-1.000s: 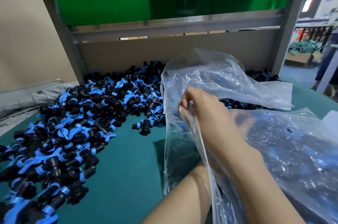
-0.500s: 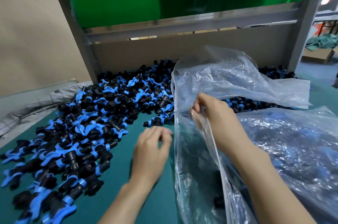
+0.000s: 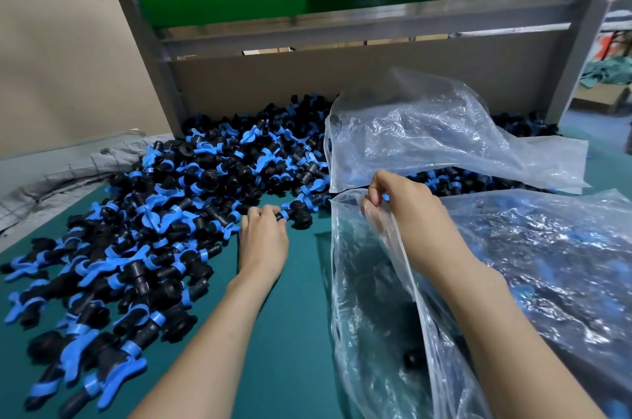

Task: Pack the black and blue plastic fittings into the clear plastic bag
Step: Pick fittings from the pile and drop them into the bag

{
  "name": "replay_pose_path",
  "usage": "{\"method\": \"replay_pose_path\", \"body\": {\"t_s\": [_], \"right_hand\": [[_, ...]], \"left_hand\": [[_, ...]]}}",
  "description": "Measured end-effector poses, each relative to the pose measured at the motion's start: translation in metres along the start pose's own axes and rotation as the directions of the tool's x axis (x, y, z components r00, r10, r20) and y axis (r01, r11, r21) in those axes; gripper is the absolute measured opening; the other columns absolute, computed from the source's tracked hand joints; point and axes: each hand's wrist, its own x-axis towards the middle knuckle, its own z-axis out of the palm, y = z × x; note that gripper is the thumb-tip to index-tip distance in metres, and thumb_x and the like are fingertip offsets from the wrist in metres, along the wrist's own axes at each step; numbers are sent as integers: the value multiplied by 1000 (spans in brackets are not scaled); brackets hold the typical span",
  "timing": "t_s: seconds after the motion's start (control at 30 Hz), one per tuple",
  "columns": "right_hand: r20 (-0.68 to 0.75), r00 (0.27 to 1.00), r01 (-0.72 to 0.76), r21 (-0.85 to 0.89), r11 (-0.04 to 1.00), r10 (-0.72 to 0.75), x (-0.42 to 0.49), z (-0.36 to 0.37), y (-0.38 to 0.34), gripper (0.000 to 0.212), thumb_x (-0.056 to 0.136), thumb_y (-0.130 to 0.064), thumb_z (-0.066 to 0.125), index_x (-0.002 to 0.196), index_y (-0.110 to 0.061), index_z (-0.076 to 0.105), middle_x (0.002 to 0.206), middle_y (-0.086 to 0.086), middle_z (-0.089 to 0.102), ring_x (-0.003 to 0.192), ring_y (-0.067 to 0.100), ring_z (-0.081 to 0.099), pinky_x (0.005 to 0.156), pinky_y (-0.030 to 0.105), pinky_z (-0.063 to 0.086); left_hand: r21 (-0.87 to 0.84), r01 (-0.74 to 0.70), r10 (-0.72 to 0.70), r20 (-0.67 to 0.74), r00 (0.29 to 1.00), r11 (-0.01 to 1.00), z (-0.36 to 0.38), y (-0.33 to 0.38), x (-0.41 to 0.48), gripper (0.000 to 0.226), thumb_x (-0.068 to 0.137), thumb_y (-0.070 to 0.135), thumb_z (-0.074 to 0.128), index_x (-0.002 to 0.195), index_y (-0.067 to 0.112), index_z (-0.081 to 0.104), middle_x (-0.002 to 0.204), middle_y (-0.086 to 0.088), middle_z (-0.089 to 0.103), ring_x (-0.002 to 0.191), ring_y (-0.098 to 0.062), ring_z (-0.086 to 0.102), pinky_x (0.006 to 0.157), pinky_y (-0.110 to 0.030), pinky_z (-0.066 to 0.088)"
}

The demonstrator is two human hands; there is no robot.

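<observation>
In the head view, the left hand [image 3: 263,233] had moved forward. Half a second before, it hovered over the bare counter [image 3: 301,333], short of the pile [image 3: 154,213]. A second before, only its forearm showed, running up to the bag [image 3: 366,299]. Now it was at the pile's near edge, and its fingers [image 3: 273,213] were curled round one end of a fitting [image 3: 297,215] that lay a little apart from the heap, nearest the bag.

The right hand [image 3: 403,210] had kept its job. Its fingers pinched the bag's rim and held it lifted, so the mouth stood open toward the left hand.

The fitting was low at the counter, just left of that mouth; I could not tell whether it had been lifted yet. One dark fitting showed through the bag's wall low down. Most of the rest lay in the pile, which spread left and back to the cardboard [image 3: 342,76].

Judged from this, a fresh pick had begun. The grasp was made or nearly so, and only the short carry into the open mouth remained. More crumpled plastic [image 3: 444,138] lay behind the bag.
</observation>
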Motion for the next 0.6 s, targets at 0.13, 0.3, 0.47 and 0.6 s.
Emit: {"method": "replay_pose_path", "body": {"t_s": [0.13,0.3,0.47,0.6], "right_hand": [[10,1000,8,80,997,-9,-1,-3,-2,23,96,-28,55,78,-24,42,75,-8,60,66,20,50,62,36,43],[16,1000,19,64,998,-20,0,-3,-2,24,97,-28,56,78,-24,42,72,-8,57,66,21,49,63,38,44],[0,1000,27,49,998,-27,1,-2,-2,25,96,-28,57,77,-23,42,70,-10,58,64,19,50,60,37,43],[26,999,22,32,999,-23,1,0,0,25,96,-28,55,77,-25,40,77,-7,63,71,23,55,65,42,47]], "left_hand": [[-193,6,-10,-22,1000,981,-8,-3,-13,32,105,28,41,131,16,54,120,0,43,111,-16,47,94,-31,43],[-474,93,-171,-126,977,876,-18,-12,-31,29,105,29,39,126,21,57,124,1,46,88,4,53,77,-15,39],[-604,130,-245,-112,963,786,-25,-9,-34,27,106,31,35,120,23,57,118,-8,57,87,-1,57,77,-24,44],[-606,127,-233,-99,967,785,-24,-6,-35,27,107,33,33,115,27,57,118,-9,57,84,-2,55,67,-20,39]]}}
